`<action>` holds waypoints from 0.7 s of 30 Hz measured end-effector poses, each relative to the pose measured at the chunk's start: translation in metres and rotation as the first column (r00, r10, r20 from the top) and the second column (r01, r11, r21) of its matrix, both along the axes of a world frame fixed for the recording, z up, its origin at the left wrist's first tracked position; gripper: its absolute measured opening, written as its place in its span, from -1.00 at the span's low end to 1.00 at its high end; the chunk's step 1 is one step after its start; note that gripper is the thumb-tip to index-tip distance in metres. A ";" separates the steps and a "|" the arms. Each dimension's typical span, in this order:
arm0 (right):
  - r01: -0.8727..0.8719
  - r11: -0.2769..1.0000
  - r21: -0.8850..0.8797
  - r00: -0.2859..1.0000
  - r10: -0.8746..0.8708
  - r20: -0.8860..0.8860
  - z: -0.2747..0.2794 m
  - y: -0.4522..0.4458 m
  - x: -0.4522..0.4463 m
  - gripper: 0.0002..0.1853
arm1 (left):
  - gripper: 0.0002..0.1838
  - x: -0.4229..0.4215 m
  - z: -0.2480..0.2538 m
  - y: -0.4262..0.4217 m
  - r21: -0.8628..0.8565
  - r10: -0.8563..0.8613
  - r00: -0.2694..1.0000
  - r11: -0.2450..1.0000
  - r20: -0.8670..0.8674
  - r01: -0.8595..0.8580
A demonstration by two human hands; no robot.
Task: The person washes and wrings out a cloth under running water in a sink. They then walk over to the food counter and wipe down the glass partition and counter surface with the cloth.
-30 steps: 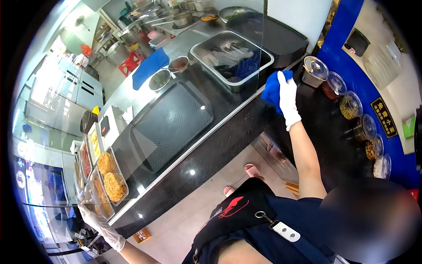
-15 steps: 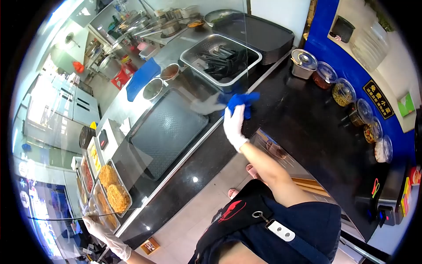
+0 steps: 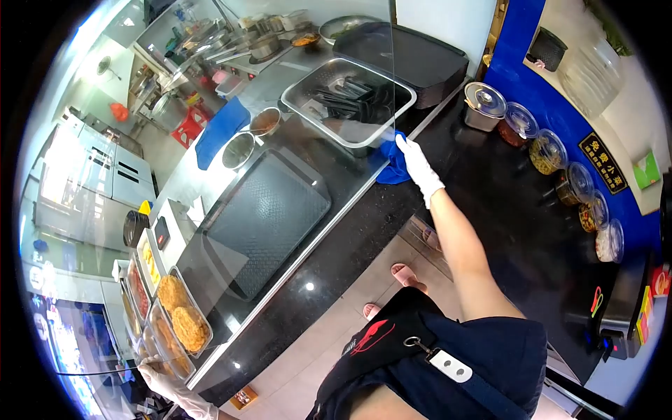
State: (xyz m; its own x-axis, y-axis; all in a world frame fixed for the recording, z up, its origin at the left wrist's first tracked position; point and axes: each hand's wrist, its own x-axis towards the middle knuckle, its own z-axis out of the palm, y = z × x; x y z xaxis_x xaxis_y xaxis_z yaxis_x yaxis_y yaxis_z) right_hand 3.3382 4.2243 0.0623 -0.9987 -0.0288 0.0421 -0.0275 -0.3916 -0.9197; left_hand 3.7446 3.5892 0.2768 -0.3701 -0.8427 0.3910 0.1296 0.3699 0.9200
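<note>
White-gloved, my right hand (image 3: 420,168) presses a bunched blue cloth (image 3: 394,162) against the black counter (image 3: 371,217), beside the lower edge of the glass panel (image 3: 336,189). Just behind the cloth, across the glass, stands a metal tray (image 3: 294,105) with black utensils. My left hand (image 3: 168,387), also gloved, is at the lower left by the glass edge, near clear containers of fried food (image 3: 189,329); its fingers are partly hidden and small. A dark tray (image 3: 269,217) lies behind the glass.
Lidded tubs of food (image 3: 548,152) and a metal pot (image 3: 484,106) line the right counter along a blue wall (image 3: 511,56). Stacked black trays (image 3: 434,63) stand at the back. A blue cloth (image 3: 222,131) and bowls (image 3: 239,150) sit behind the glass.
My right hand first swept the cloth left and toward me from near the pot, then moved slightly right along the glass edge. My left hand has shifted slightly down in view as the camera turned.
</note>
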 end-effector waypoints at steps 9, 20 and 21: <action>-0.114 0.992 0.061 0.993 0.116 -0.038 0.021 0.006 0.018 -0.43 | -0.64 -0.006 -0.003 0.005 0.019 0.087 0.996 0.996 -0.020 -0.086; 0.740 0.420 0.526 0.647 -0.659 -0.384 -0.004 -0.089 0.048 -0.36 | -0.66 -0.014 0.010 0.032 0.074 0.031 0.998 0.997 -0.060 -0.026; 0.764 0.409 0.500 0.616 -0.694 -0.373 0.002 -0.100 0.055 -0.42 | -0.69 -0.015 0.013 0.041 0.062 0.020 0.998 0.998 -0.063 -0.016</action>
